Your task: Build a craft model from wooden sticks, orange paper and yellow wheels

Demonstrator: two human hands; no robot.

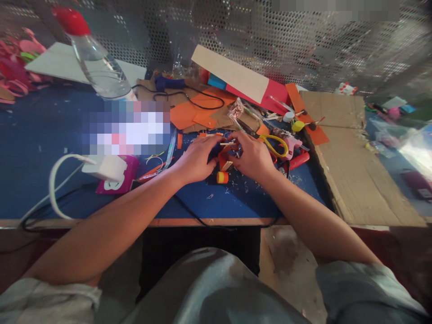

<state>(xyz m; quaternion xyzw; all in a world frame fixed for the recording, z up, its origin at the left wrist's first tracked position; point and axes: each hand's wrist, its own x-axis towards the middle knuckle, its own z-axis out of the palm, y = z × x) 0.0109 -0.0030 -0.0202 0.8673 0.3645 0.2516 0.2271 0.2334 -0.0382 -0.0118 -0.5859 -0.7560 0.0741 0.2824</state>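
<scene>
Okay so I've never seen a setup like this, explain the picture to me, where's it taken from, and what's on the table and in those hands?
There's no machine here: just a person's bare hands. The single picture comes from a camera worn on their head, looking forward and down.

The left hand and right hand are close together over a blue table. Between them are thin pale sticks and an orange piece; exactly what each hand grips is hard to tell.

Yellow-handled scissors lie by the right hand. Beyond the hands are orange sheets. A red-capped bottle stands at the left, and cardboard lies at the right.
</scene>
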